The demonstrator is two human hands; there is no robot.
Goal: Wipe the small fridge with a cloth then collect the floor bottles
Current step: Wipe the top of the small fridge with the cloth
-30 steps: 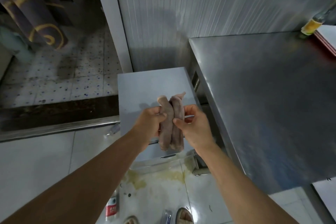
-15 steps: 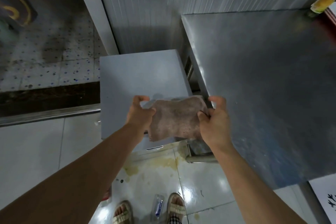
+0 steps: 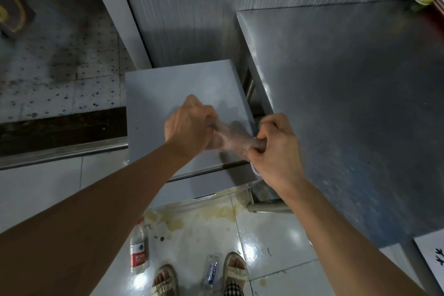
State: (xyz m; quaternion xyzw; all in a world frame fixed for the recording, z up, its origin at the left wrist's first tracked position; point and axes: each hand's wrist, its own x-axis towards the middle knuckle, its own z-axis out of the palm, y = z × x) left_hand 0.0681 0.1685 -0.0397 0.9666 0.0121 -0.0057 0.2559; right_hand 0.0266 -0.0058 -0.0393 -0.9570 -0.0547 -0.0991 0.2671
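At six o'clock, two floor bottles lie uncollected by the feet: a red-label bottle (image 3: 138,251) and a crushed blue-label bottle (image 3: 211,274). Above them the left hand (image 3: 189,127) and right hand (image 3: 276,149) each clamp an end of the cloth (image 3: 230,138), bunched between them, probably being readied for wiping. It hangs over the small fridge (image 3: 168,94) top; at two o'clock stands the steel table (image 3: 348,103).

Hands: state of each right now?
Left hand: grips one end of the cloth.
Right hand: grips the other end.
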